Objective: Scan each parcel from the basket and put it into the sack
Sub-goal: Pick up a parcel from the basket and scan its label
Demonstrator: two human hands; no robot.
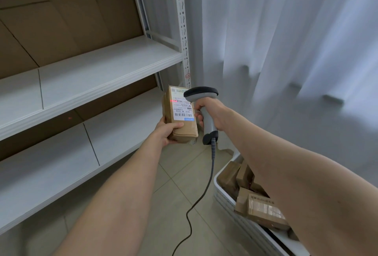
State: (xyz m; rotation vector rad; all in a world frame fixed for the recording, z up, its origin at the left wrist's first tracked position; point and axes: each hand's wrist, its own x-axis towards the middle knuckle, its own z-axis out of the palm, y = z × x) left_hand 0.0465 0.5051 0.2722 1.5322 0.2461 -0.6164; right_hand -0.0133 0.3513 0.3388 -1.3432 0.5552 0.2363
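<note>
- Nearest, lower right: white basket on the tile floor, cut off by the frame edge; right forearm hides part of its brown parcels.
- Left hand grips the lower end of an upright parcel, thumb across the front, fingers curled behind and hidden.
- Right hand is wrapped tight round the scanner handle; cable trails to the floor.
- Scanner head sits just beside the parcel's label; red line falls on the label's upper part. Small print is illegible.
- Sack not visible.
- Open floor between white shelving on the left and basket; curtain behind.
</note>
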